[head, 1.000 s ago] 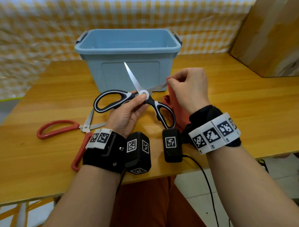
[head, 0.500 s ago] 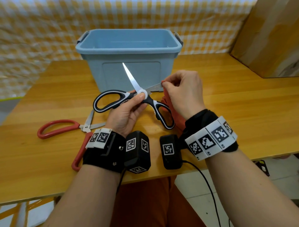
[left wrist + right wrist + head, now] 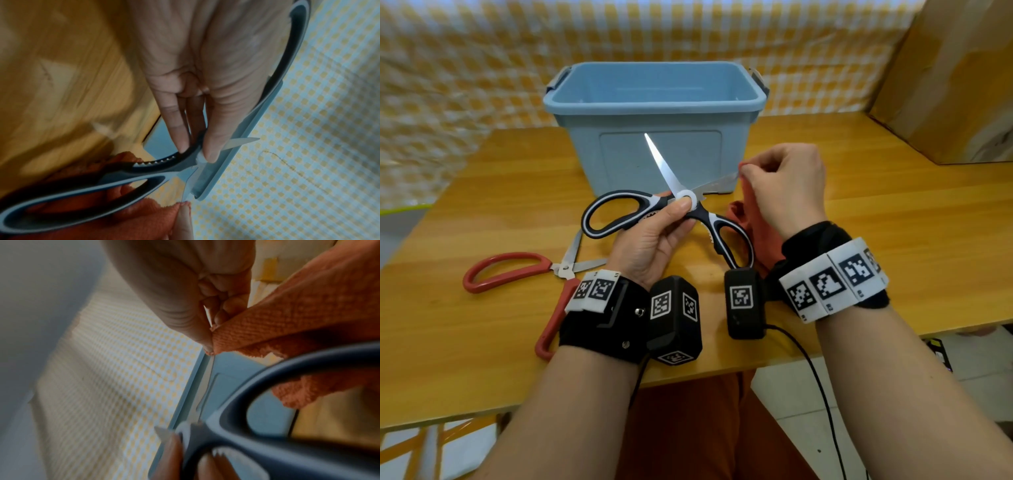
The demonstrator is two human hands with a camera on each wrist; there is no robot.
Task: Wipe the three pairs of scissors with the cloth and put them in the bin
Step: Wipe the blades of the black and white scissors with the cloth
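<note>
The left hand [image 3: 650, 246] has the black-and-white scissors [image 3: 671, 219] up off the wooden surface [image 3: 859, 240], thumb pressed on the white pivot and fingers curled in behind the handles. The blades are spread wide: one points up and away across the front wall of the blue bin [image 3: 654, 102], the other runs out to the right. And there at that right-hand blade's tip is the right hand [image 3: 787, 192], fingers bunched tight, pinching the orange cloth [image 3: 746, 212] around the metal. The right wrist view shows it close: thumb and fingertips [image 3: 203, 339] clamp a fold of cloth [image 3: 298, 313] right onto the end of the thin blade, the rest of the cloth trailing back under the hand. From the left wrist, the thumb [image 3: 216, 129] and a finger sandwich the pivot of the scissors [image 3: 102, 186], with the serrated notch inside the handle plain to see and the cloth [image 3: 144, 219] hanging behind the lower loop. Down on the surface to the left, the red-handled scissors [image 3: 524, 274] lie open, one handle loop out to the left, the other reaching toward the near edge and partly hidden by the left wrist. The bin sits at the far side of the surface, directly behind the hands, its interior showing nothing but blue. A yellow-checked cloth backdrop [image 3: 465, 68] hangs behind it.
</note>
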